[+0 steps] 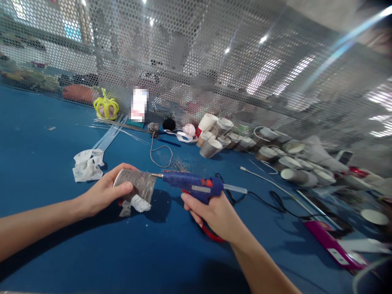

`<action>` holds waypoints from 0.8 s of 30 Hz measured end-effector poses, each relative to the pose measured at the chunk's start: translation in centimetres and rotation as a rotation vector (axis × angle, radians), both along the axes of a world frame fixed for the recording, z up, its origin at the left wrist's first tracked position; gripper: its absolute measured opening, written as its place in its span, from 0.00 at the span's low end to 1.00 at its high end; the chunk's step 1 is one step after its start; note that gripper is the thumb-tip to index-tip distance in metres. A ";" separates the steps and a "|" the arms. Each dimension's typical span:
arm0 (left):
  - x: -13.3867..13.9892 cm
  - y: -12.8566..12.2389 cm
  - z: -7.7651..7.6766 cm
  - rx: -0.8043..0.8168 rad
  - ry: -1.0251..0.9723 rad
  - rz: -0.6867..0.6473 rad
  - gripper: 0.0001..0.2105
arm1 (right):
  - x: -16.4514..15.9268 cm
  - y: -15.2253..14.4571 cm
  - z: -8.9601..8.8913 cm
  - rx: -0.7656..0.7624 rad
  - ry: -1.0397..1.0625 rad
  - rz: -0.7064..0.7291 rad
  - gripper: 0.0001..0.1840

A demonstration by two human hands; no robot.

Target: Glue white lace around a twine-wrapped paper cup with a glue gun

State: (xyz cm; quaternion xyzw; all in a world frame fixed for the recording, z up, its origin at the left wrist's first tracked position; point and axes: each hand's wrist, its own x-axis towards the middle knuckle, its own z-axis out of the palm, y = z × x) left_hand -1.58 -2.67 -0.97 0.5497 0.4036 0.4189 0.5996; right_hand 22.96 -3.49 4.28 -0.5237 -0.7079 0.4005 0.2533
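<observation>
My left hand (112, 190) grips a paper cup (136, 185) wrapped in grey yarn, tilted on its side, thumb across its wall. White crumpled paper (141, 203) shows on the cup's lower side. In my right hand (211, 212) is a blue glue gun (191, 183), fingers wrapped round its handle. Its metal nozzle points left and meets or nearly meets the cup's right edge. A clear glue stick (235, 188) sticks out of the gun's back, and a black cord trails right. A grey yarn ball (153, 129) lies beyond, its loose strand curling towards the cup.
Several grey-wrapped cups (210, 148) stand and lie along the back right. A purple power strip (335, 245) is at the right. Clear glue sticks (112, 132), crumpled white paper (88, 165) and a yellow crown-shaped piece (105, 107) lie at the left. A perforated metal screen (171, 53) bounds the blue table.
</observation>
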 end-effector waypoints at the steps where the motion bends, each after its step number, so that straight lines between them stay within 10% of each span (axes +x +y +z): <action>1: 0.0 0.0 0.0 0.002 -0.003 0.000 0.19 | 0.0 0.0 -0.1 0.004 0.001 0.004 0.18; 24: 0.1 0.4 -0.4 -0.058 -0.069 0.068 0.18 | -0.3 -0.6 0.0 -0.055 -0.022 0.019 0.13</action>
